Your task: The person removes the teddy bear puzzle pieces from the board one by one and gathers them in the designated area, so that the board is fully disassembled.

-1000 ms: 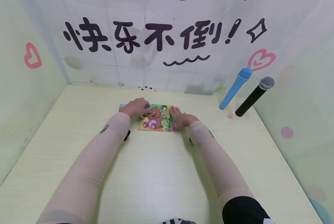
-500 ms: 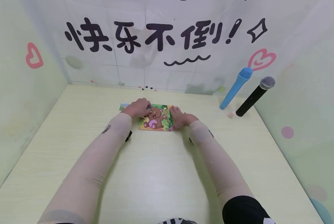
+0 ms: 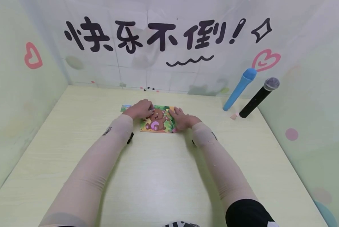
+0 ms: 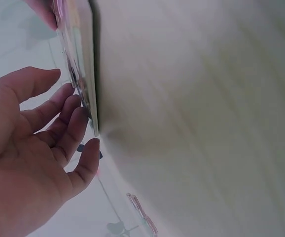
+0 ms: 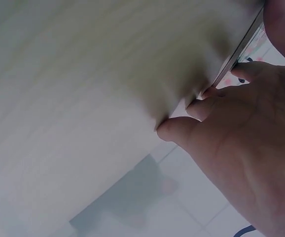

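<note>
**Hands Work a Bear Puzzle at Mid-Table**

Head view: both hands lay on a bear picture puzzle [image 3: 157,121] at the middle of the pale table [image 3: 158,176]. The left hand [image 3: 139,108] covered the board's far-left corner, fingers curled down on it; whether they pinched a piece could not be told. The right hand [image 3: 180,118] rested flat on the right edge, fingers loosely spread. Beyond the right fingers, well apart, a blue microphone [image 3: 239,89] and a black microphone [image 3: 258,97] leaned against the wall.

Left wrist view: the left hand [image 4: 34,143] showed straight, gently spread fingers [image 4: 73,131] touching the board's thin edge [image 4: 81,74].

Right wrist view: the right hand [image 5: 241,133] had its fingertips [image 5: 174,129] pressed on the board's rim [image 5: 238,49], close together.

By all appearances, the step in hand was seating or squaring pieces; the next move likely called for steady pressure without sliding the board. Bare tabletop lay on every side of the fingers, with the walls well off.
</note>
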`<state>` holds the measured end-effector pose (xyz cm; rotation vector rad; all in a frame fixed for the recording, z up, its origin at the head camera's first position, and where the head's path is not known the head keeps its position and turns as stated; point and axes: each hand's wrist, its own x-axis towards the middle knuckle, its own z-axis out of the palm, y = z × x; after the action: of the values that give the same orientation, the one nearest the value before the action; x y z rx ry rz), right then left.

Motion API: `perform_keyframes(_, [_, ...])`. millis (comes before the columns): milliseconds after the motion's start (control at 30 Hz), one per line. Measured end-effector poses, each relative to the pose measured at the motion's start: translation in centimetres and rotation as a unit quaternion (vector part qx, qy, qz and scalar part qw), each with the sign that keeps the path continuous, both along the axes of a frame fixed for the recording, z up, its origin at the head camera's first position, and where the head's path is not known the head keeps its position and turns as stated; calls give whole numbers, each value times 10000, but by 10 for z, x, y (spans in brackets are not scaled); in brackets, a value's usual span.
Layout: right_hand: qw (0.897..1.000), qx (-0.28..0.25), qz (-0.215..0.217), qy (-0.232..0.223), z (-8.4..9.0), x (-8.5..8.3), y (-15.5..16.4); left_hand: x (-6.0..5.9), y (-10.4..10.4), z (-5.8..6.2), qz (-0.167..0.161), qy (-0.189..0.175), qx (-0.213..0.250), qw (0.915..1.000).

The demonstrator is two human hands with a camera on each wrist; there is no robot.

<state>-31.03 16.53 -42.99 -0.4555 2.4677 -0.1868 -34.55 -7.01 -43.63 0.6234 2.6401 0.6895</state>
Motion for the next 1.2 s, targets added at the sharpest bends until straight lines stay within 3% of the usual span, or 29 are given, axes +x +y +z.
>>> perform_keyframes(433, [9999, 118, -76, -36, -2, -1, -1, 0, 1, 1, 113, 37, 204, 9997])
perform_keyframes(667, [9999, 68, -127, -74, 0, 0, -2, 3, 3, 5, 222, -213, 405, 9987])
perform_keyframes(900, [9998, 22, -172, -115, 1, 1, -3, 0, 9, 5, -28, -160, 47, 9999])
perform_keyframes(1200, [9995, -63, -279, -134, 1, 0, -2, -4, 12, 3, 110, -145, -141, 9997])
